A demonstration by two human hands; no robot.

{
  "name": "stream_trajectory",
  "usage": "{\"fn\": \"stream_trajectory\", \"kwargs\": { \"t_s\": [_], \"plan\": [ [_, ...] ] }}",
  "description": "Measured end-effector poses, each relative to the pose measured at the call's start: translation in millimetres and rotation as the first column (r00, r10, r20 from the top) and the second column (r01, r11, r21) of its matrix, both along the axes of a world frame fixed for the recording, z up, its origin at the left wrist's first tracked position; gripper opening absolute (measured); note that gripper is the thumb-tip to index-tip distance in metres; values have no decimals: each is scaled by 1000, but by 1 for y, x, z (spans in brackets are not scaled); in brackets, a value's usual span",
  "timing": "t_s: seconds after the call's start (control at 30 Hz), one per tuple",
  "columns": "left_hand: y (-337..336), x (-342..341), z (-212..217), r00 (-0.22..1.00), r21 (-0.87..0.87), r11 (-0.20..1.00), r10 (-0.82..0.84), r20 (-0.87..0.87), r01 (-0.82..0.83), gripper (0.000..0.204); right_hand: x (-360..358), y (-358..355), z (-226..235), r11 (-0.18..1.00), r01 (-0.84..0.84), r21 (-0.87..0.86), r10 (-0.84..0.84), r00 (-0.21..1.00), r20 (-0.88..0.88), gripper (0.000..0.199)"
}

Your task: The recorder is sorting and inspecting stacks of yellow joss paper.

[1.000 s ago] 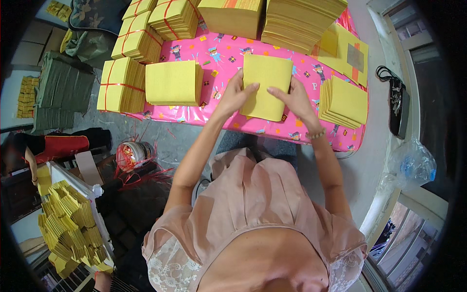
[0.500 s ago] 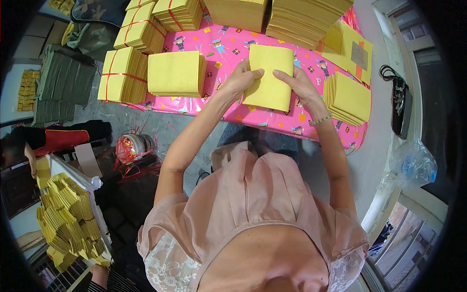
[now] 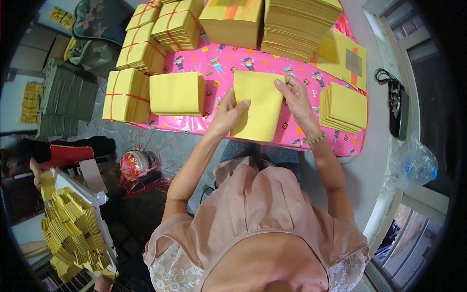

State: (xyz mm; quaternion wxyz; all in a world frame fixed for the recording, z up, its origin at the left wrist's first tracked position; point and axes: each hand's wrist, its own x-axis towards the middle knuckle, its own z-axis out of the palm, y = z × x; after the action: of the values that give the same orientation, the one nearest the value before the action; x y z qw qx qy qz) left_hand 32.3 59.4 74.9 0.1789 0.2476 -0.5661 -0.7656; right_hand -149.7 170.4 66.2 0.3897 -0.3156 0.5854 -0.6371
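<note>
Between my hands is a folded sheet of yellow paper (image 3: 258, 109), held a little above the near part of the pink table cover. My left hand (image 3: 226, 113) grips its left edge, thumb lying across the top face and fingers mostly underneath. At the upper right edge, my right hand (image 3: 297, 100) pinches the paper between thumb and fingers. Right of that hand lies a small fanned pile of folded yellow paper (image 3: 346, 104). To the left stands an untied stack of yellow paper (image 3: 176, 93), beside a bundle bound with red string (image 3: 126, 95).
Tall yellow paper stacks (image 3: 301, 29) and more tied bundles (image 3: 177, 24) fill the table's far side. On the right are a black pouch (image 3: 398, 104) and a clear plastic bag (image 3: 413, 163). A bucket with red string (image 3: 138, 163) stands lower left, near another person's yellow paper heap (image 3: 73, 224).
The folded paper has come nearer to me. My right hand has shifted from its face to the upper right edge. The whole view has also moved slightly.
</note>
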Motion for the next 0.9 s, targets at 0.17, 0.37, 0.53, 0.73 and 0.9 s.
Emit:
{"fn": "stream_trajectory", "kwargs": {
  "t_s": [0.17, 0.37, 0.53, 0.73, 0.9],
  "plan": [
    [11, 23, 10, 997, 85, 995, 62, -37, -59, 50, 22, 16, 12, 975, -169, 141, 152, 981, 123, 24],
    [19, 40, 2, 995, 70, 992, 103, -17, -101, 52, 46, 27, 10, 958, -261, 122, 254, 965, 67, 29],
    [19, 53, 0, 992, 12, 992, 128, -1, -128, 50, 56, 33, 2, 830, -428, 356, 386, 904, 185, 28],
    [14, 63, -1, 989, 31, 990, 136, 56, -138, 47, 74, 34, 12, 859, -412, 305, 352, 907, 233, 27],
    [9, 66, -2, 982, -22, 982, 188, 32, -187, 46, 84, 42, -12, 869, -410, 276, 373, 910, 179, 28]
  ]
}}
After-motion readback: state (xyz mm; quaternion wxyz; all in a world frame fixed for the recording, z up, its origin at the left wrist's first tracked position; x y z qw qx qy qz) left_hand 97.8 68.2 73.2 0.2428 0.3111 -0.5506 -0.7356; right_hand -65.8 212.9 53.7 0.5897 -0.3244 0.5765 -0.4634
